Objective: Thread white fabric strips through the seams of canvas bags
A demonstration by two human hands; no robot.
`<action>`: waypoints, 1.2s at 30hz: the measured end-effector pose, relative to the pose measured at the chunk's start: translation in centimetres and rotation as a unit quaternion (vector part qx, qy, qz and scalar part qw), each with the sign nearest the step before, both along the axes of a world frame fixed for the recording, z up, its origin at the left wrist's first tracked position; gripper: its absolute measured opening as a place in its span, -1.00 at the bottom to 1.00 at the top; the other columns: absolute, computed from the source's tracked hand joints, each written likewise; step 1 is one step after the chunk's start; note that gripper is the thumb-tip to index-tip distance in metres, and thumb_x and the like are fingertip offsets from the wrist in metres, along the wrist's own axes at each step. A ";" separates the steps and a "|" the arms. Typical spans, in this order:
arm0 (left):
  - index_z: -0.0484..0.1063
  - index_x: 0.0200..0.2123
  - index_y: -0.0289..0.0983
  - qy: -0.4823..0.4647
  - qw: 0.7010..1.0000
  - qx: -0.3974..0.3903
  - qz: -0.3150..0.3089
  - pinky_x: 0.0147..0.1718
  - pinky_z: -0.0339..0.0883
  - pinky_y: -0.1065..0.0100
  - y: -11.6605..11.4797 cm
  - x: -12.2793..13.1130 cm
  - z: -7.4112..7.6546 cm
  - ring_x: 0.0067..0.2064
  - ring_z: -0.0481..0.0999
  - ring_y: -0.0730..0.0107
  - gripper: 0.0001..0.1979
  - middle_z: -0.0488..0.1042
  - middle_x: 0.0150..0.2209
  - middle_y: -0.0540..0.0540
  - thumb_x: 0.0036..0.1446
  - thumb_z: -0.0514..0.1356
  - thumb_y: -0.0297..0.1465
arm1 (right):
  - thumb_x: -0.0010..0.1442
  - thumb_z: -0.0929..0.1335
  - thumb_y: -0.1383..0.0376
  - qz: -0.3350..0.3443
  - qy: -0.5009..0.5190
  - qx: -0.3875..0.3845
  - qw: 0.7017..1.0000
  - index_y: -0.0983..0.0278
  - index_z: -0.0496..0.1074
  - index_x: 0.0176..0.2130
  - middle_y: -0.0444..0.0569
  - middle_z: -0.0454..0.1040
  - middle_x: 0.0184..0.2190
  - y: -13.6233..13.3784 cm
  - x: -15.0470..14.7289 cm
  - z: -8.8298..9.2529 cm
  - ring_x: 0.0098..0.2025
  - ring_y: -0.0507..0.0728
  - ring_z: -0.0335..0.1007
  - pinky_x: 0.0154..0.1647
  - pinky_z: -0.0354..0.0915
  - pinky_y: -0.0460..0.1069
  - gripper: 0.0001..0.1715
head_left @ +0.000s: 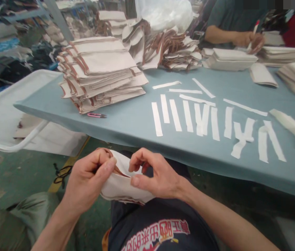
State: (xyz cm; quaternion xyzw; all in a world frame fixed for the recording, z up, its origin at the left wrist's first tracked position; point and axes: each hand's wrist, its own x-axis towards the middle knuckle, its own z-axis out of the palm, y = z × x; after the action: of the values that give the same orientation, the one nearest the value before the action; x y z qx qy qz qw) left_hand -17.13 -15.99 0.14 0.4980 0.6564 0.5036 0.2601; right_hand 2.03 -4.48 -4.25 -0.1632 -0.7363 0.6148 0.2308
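Note:
Over my lap, in front of the table edge, I hold a cream cloth piece (122, 185) with brown edging, its layers parted along the top. My left hand (91, 176) is closed, pinching the brown-edged left end between thumb and curled fingers. At the right end, my right hand (154, 174) has its thumb against the front layer and its fingers bent over the upper edge. A small gap shows between that thumb and forefinger. Part of the cloth is hidden behind both hands.
A tall stack of brown-edged cloth pieces (105, 76) stands on the blue-covered table (126, 122), with pink thread snips (96, 115) before it. Several white strips (176, 115) lie to the right. Across the table, a person's hand (253, 42) holds a pen beside folded cloth stacks (231, 59).

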 end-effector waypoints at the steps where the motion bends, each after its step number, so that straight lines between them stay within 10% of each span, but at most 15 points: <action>1: 0.36 -0.58 -0.18 -0.037 0.999 -0.007 0.013 -0.60 0.20 0.42 0.0 -0.3 -0.5 -0.57 0.32 0.45 -0.59 0.43 -0.60 0.07 0.31 0.31 -0.26 | 0.24 0.53 -0.06 0.012 -0.019 0.002 1.000 0.21 0.46 -0.16 -0.14 0.55 -0.30 -0.5 -0.1 0.0 -0.33 0.06 0.43 -0.27 0.29 -0.03 -0.55; 7: 0.31 -0.54 -0.18 -0.121 0.988 -0.030 0.090 -0.64 0.03 0.36 -0.1 -0.1 -2.3 -0.60 0.13 0.49 -0.51 0.30 -0.61 0.10 0.35 0.31 -0.07 | 0.27 0.47 0.23 -0.030 -0.113 0.080 0.990 0.17 0.28 -0.33 -0.30 0.31 -0.54 -1.6 -0.6 -1.5 -0.54 -0.01 0.12 -0.43 -0.01 -0.06 -0.72; 13: 0.43 -0.50 -0.18 0.119 0.974 0.072 0.178 -0.44 0.26 0.34 0.1 1.4 -1.7 -0.48 0.39 0.44 -0.65 0.45 -0.52 0.11 0.38 0.29 -0.31 | 0.18 0.35 0.44 -0.105 -0.059 0.308 0.944 0.16 0.21 -0.35 -0.19 0.39 -0.52 -0.6 0.3 -0.7 -0.50 0.04 0.22 -0.41 -0.04 -0.02 -0.76; 16: 0.45 -0.48 -0.18 0.054 0.985 0.030 0.162 -0.48 0.27 0.37 0.7 1.9 -2.4 -0.51 0.38 0.44 -0.63 0.49 -0.54 0.11 0.43 0.25 -0.27 | 0.17 0.33 0.45 -0.138 -0.076 0.327 0.932 0.15 0.16 -0.36 -0.19 0.36 -0.54 -0.3 0.7 -1.2 -0.51 0.04 0.20 -0.41 -0.02 -0.02 -0.73; 23: 0.48 -0.47 -0.20 -0.028 0.995 -0.072 0.062 -0.55 0.29 0.48 1.1 2.5 -4.3 -0.55 0.42 0.48 -0.66 0.50 -0.57 0.10 0.39 0.22 -0.26 | 0.15 0.41 0.40 -0.094 -0.143 0.151 0.974 0.17 0.11 -0.43 -0.28 0.21 -0.58 -1.8 2.9 -4.3 -0.56 -0.02 0.07 -0.46 -0.09 -0.06 -0.62; 36: 0.51 -0.46 -0.20 0.020 0.996 -0.088 0.024 -0.54 0.30 0.45 1.5 5.3 -6.1 -0.55 0.42 0.45 -0.70 0.48 -0.56 0.09 0.37 0.24 -0.30 | 0.18 0.51 -0.04 -0.083 -0.195 -0.213 0.954 0.17 0.27 -0.36 -0.27 0.27 -0.51 -0.4 1.5 -1.9 -0.47 0.01 0.12 -0.48 0.07 -0.06 -0.53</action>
State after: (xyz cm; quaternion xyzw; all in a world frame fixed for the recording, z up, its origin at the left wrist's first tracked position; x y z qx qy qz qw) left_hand -11.79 -14.50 -6.00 0.4668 0.7152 0.4398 0.2776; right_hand 3.53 -4.89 -6.11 -0.3856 -0.6031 0.6921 0.0931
